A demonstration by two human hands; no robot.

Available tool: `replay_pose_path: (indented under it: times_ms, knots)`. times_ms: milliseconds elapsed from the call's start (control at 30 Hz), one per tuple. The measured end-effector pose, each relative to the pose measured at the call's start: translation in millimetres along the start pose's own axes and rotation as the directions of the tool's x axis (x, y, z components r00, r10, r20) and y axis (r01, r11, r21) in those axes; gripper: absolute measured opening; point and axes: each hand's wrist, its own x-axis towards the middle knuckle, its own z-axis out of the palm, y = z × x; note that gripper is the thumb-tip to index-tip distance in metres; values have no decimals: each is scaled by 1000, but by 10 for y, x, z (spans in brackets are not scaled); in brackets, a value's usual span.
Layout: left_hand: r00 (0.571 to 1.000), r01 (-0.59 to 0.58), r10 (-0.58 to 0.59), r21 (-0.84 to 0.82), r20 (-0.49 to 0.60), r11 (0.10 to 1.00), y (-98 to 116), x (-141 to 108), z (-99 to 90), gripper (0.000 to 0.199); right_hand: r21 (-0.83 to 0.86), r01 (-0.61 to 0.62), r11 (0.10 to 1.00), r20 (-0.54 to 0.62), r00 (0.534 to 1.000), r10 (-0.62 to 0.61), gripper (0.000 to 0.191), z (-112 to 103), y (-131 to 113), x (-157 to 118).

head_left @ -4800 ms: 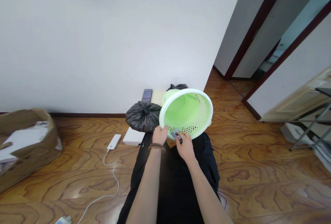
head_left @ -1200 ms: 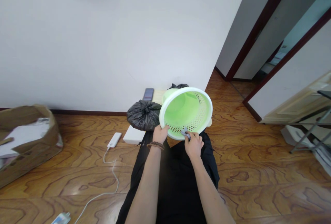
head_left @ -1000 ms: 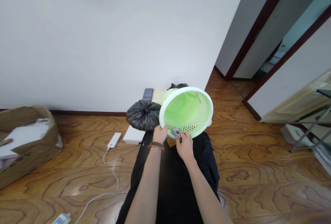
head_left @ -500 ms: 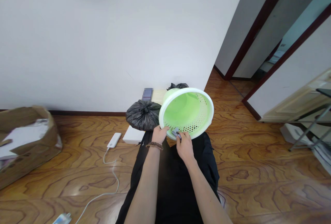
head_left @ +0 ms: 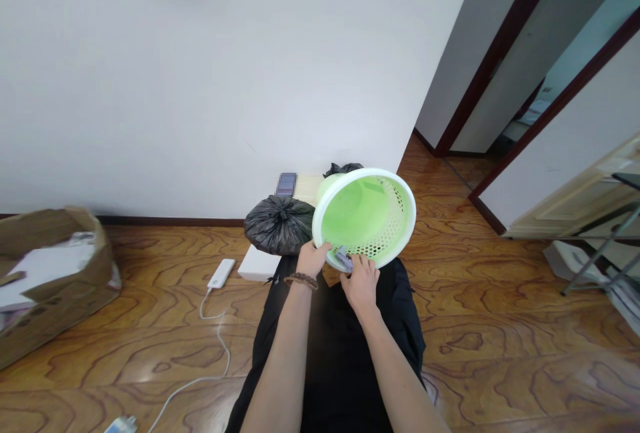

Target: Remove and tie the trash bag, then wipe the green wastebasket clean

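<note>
Your left hand grips the near-left rim of the green basket, which tilts its mouth towards you in front of both hands; the mouth's long axis slants from lower left to upper right. The grey cloth lies between your hands at the near rim, touching your right hand, the nearer one, whose fingers appear closed on it.

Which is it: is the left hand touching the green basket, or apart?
Touching. The head view shows the left hand gripping the green basket at its rim, thumb hooked inside.
</note>
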Motion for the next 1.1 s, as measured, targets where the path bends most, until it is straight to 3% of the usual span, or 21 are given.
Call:
replay_pose_path:
  times_ms: [300, 500, 667, 900, 1100]
  knots:
    - [995, -92, 95, 146, -9, 985, 143, -94, 42, 28, 8, -11, 1000, -58, 998, 11, 35, 60, 78, -29]
    - [994, -112, 113, 132, -1, 985, 142, -103, 58, 31, 60, 44, 997, -121, 992, -36, 57, 83, 53, -44]
    - [995, -97, 94, 123, 26, 988, 106, -74, 44, 33, 74, 84, 994, -133, 988, -74, 43, 39, 64, -36]
    - [983, -149, 180, 469, -22, 870, 252, -164, -13, 36, 101, 84, 991, -139, 988, -70, 42, 45, 85, -44]
    - [977, -141, 203, 536, -59, 833, 354, -245, 45, 48, 103, 107, 989, -155, 984, -90, 44, -44, 68, -83]
